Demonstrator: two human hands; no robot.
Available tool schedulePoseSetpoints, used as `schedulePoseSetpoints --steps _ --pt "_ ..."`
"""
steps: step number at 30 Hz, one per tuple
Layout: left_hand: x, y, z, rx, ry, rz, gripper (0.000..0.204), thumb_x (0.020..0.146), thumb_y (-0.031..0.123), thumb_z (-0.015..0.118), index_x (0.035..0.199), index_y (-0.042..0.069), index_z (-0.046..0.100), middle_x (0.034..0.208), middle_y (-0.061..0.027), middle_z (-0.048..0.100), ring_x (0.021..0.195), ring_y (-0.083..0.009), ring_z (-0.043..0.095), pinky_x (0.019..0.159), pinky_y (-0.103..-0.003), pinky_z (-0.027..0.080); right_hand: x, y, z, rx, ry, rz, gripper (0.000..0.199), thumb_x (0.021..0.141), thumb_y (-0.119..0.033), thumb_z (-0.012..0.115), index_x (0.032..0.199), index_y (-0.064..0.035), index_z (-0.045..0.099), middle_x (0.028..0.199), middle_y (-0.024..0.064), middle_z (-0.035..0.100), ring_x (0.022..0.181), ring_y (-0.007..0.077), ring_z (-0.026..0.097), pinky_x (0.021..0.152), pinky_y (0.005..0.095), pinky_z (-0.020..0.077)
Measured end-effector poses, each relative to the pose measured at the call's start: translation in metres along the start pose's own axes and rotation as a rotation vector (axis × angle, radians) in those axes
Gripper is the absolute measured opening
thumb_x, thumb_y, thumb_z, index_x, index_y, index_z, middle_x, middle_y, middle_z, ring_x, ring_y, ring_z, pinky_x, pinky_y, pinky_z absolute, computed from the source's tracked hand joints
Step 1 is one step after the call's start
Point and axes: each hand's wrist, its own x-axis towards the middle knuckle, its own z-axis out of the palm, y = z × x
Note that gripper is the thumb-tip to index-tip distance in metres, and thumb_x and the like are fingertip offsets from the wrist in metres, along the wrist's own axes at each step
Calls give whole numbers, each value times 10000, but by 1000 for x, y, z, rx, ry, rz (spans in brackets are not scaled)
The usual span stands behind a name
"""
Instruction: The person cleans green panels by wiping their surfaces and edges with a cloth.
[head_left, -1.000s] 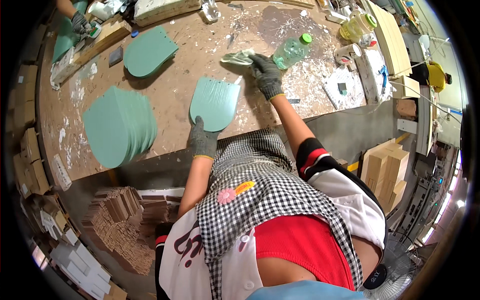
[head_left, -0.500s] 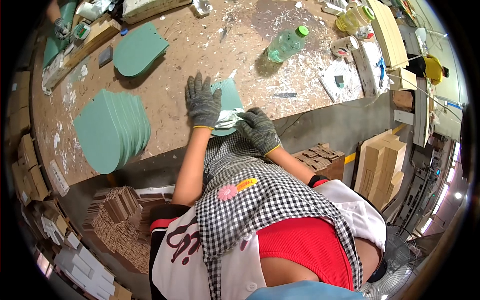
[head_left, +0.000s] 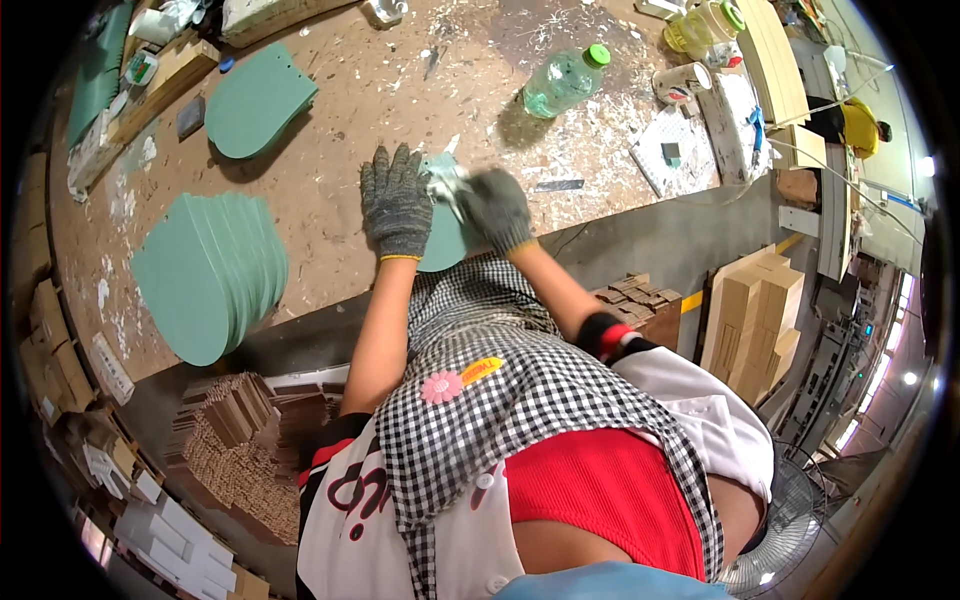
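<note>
Left hand [head_left: 396,205] flat on green panel [head_left: 440,235] at bench edge [head_left: 300,325]; right hand [head_left: 497,208] gripping rag [head_left: 447,183].

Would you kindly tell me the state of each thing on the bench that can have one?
Left hand: gloved, flat on the green panel.
Right hand: gloved, blurred, pressing a pale rag on that panel.
Bottle: lying down, capped.
Panel stack: fanned out.

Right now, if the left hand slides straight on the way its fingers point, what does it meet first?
Bare, paint-flecked tabletop at first. The left hand points up the picture, away from the person; the way looks free, with nothing in that line until clutter at the far edge, though depth is unclear.
</note>
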Motion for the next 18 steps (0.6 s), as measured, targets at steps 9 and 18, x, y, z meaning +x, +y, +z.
schedulePoseSetpoints --steps 9,18 --pt "5 5 -9 -85 46 46 476 968 346 528 1400 148 546 1480 -53 497 1424 -285 344 1210 -479 188 30 13 12 51 53 90 332 812 -364 686 928 -58 742 971 165 699 915 318 663 822 405 525" --pt "-4 -11 29 -24 94 -5 460 1006 318 441 1395 85 513 1526 -65 430 1435 -261 326 1229 -458 152 -45 6 -9 61 -61 119 286 816 -310 776 974 -75 738 924 124 697 825 251 683 762 359 550"
